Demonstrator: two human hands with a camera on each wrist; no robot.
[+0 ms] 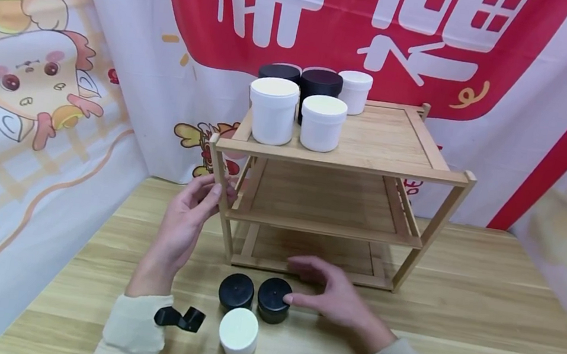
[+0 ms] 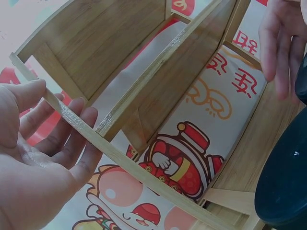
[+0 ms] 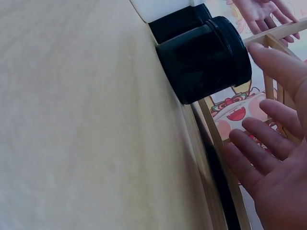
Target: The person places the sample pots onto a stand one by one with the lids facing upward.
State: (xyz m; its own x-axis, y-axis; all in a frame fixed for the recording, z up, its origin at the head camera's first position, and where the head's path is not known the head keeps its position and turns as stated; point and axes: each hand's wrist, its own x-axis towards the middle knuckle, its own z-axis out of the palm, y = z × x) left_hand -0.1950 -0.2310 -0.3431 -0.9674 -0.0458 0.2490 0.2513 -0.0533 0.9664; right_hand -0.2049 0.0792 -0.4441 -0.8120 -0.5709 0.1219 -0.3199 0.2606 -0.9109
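A three-tier wooden shelf [image 1: 385, 136] stands on the table. My left hand [image 1: 191, 216] holds its left front post [image 2: 79, 125], thumb on the near side and fingers curled behind. My right hand [image 1: 329, 294] hovers low in front of the shelf with fingers spread. Its thumb comes close to the lid of the right-hand black jar [image 1: 274, 300]; in the right wrist view a gap seems to lie between palm and black jar [image 3: 206, 60]. Another black jar [image 1: 236, 291] sits to its left, and a white jar [image 1: 238, 334] stands in front of them.
On the top tier stand two white jars at the front, a tall one [image 1: 273, 113] and a shorter one [image 1: 321, 125]. Behind are black jars [image 1: 320, 83] and a small white jar [image 1: 353, 93]. Printed cloth [image 1: 111, 53] hangs around the table [image 1: 465, 308].
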